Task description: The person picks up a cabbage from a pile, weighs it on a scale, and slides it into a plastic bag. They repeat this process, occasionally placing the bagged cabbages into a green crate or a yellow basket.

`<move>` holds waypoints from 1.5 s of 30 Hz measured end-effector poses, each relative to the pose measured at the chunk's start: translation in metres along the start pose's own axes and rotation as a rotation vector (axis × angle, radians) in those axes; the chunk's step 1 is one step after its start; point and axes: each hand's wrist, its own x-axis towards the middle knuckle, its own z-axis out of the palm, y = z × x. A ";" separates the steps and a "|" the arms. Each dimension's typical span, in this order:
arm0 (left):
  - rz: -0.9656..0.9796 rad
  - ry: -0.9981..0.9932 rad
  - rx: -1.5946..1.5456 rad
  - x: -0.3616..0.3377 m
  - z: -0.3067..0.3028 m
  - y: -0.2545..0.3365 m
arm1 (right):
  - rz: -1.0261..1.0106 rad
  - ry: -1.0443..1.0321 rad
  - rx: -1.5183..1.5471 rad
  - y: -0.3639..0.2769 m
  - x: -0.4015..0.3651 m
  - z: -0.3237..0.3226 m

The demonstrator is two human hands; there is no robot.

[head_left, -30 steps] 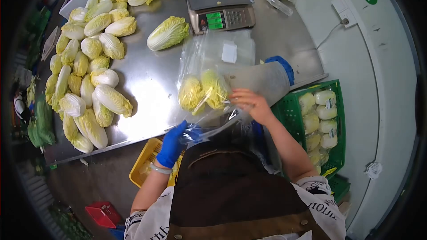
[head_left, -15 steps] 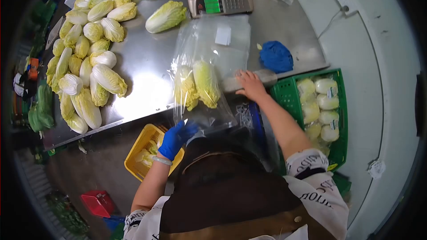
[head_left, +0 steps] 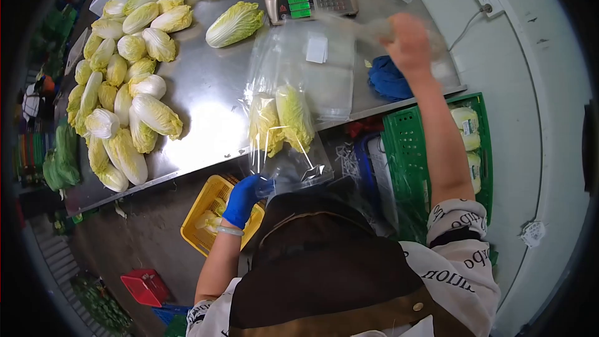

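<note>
My left hand (head_left: 242,201), in a blue glove, is closed at the near edge of a clear plastic bag (head_left: 299,171). Two cabbages (head_left: 294,118) lie side by side inside that bag, over the table's front edge. Raised over the right of the table, my bare right hand (head_left: 409,47) is blurred, its fingers closed round a clear plastic strip (head_left: 359,27) that stretches leftward. Flat clear bags with a white label (head_left: 317,50) lie beside the bagged cabbages. A single cabbage (head_left: 234,24) rests left of the scale (head_left: 310,5).
Many loose cabbages (head_left: 131,47) cover the table's left side. A crumpled blue item (head_left: 388,80) lies below my right hand. At the right stands a green crate (head_left: 402,150) with wrapped produce; a yellow basket (head_left: 193,215) with leaves is below the table edge.
My right hand has lifted from the table's front edge, up and to the right, with the plastic strip. My left hand's fingers have closed at the bag's edge.
</note>
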 end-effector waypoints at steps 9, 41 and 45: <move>-0.002 0.050 0.068 -0.011 0.010 0.011 | -0.136 -0.283 -0.083 -0.042 -0.105 0.108; 0.100 -0.005 0.504 -0.007 -0.006 0.003 | -0.337 -1.454 0.330 -0.120 -0.355 -0.007; 0.215 0.150 0.434 0.006 -0.043 0.001 | -0.060 -1.923 0.264 -0.097 -0.362 -0.036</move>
